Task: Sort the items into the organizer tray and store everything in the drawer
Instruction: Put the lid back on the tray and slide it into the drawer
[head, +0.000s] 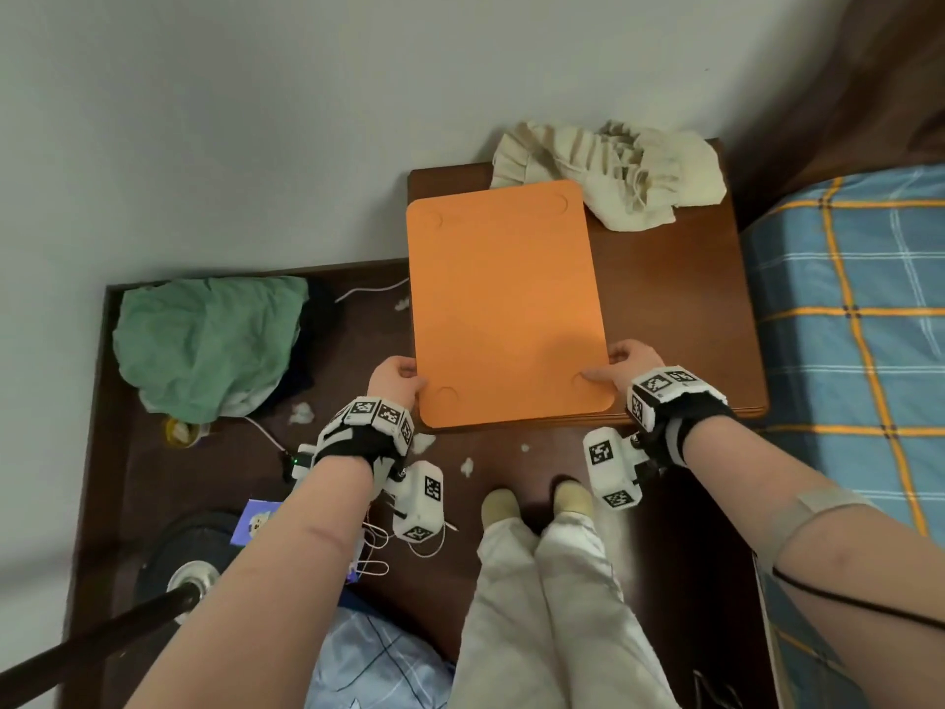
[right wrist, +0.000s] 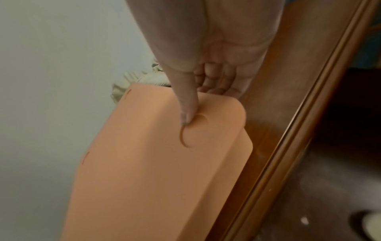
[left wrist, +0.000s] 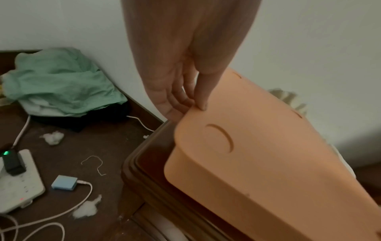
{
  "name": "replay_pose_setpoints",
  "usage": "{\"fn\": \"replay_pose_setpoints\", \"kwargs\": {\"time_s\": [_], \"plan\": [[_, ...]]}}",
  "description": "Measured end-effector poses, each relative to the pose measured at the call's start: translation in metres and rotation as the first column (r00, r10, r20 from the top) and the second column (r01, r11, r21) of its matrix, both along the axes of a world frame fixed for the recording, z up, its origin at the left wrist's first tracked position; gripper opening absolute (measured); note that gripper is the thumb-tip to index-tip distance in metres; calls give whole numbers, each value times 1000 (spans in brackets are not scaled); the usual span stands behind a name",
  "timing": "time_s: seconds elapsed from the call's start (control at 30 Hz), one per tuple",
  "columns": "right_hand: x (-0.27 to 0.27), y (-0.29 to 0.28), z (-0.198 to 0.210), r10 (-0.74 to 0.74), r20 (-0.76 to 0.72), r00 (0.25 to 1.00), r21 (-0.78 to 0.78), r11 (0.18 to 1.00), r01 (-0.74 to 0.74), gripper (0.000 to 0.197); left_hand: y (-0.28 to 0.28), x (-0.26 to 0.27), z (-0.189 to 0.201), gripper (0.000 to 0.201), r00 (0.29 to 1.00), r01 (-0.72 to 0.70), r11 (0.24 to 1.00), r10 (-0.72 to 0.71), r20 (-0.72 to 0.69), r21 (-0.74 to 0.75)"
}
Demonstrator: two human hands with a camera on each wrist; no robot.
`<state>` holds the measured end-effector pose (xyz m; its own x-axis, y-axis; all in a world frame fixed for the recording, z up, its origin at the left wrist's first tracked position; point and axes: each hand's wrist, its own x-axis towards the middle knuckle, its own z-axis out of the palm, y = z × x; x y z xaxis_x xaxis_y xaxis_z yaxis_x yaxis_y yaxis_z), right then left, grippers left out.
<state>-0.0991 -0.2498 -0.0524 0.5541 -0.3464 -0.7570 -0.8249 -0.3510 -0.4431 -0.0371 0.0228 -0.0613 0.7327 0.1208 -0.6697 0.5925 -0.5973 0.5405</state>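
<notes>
An orange box with a flat lid [head: 503, 299] stands on a brown wooden nightstand [head: 680, 309], close to its front edge. My left hand [head: 409, 373] pinches the lid's near left corner, thumb on top and fingers under the rim [left wrist: 195, 106]. My right hand [head: 608, 368] grips the near right corner, with its thumb pressed on the lid [right wrist: 188, 117] and fingers curled below the edge. The lid [left wrist: 268, 146] overhangs the box body [left wrist: 206, 179]. What the box holds is hidden.
A crumpled cream cloth [head: 613, 171] lies behind the box. A blue plaid bed [head: 859, 324] borders the nightstand on the right. On the dark floor at left lie a green cloth [head: 204, 345], a power strip [left wrist: 18, 184], cables and cotton tufts. My feet [head: 537, 504] stand in front.
</notes>
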Motion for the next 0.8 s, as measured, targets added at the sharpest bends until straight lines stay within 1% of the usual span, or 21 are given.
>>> {"fn": "replay_pose_setpoints", "kwargs": {"time_s": [0.1, 0.2, 0.23, 0.33, 0.4, 0.43, 0.47, 0.5, 0.53, 0.57, 0.6, 0.63, 0.67, 0.7, 0.73, 0.77, 0.8], "plan": [[-1, -3, 1, -20, 36, 999, -52, 998, 22, 52, -4, -8, -1, 27, 998, 47, 998, -49, -38, -53], [2, -10, 3, -36, 113, 993, -80, 996, 45, 50, -6, -24, -9, 13, 996, 35, 986, -48, -77, -160], [5, -14, 5, -29, 153, 988, -100, 994, 44, 48, -9, -28, -11, 14, 994, 31, 981, -49, -93, -190], [9, -22, 8, -26, 292, 956, -126, 990, 65, 42, -23, -38, -17, 25, 990, -24, 965, -13, -139, -261], [5, -22, 8, -90, 338, 937, -123, 983, 139, 47, -32, -43, -18, 21, 987, -72, 953, 27, -156, -294], [-1, -22, 7, -139, 310, 940, -134, 973, 188, 52, -37, -45, -18, 16, 987, -72, 952, 26, -156, -298], [-8, -23, 4, -213, 243, 946, -132, 959, 249, 57, -42, -47, -17, 12, 988, -71, 952, 26, -153, -298], [-15, -21, 3, -291, 141, 946, -77, 950, 304, 62, -47, -50, -16, 12, 988, -73, 951, 29, -150, -300], [-22, -18, -1, -368, 43, 929, 35, 930, 366, 66, -54, -53, -15, 13, 988, -90, 947, 45, -151, -309], [-27, -15, -5, -404, -30, 914, 169, 899, 403, 69, -61, -57, -13, 17, 986, -110, 942, 65, -152, -316], [-31, -10, -5, -393, -76, 916, 261, 879, 399, 70, -70, -61, -13, 22, 983, -139, 935, 91, -160, -327], [-35, -7, -9, -346, -85, 934, 301, 885, 355, 66, -80, -66, -12, 23, 980, -166, 925, 116, -163, -341], [-36, -6, -12, -295, -91, 951, 293, 905, 309, 59, -91, -70, -12, 24, 974, -199, 912, 144, -173, -360], [-38, -5, -10, -282, -69, 957, 295, 911, 290, 47, -102, -75, -11, 23, 968, -230, 897, 172, -182, -377], [-38, -8, -9, -308, -38, 951, 325, 896, 303, 31, -113, -79, -10, 24, 960, -266, 881, 204, -192, -392], [-39, -15, -4, -373, 11, 928, 370, 864, 342, 11, -125, -85, -8, 24, 951, -302, 860, 239, -199, -412], [-39, -25, -5, -404, 54, 913, 359, 861, 360, 9, -137, -90, -6, 24, 940, -337, 836, 273, -204, -434]]}}
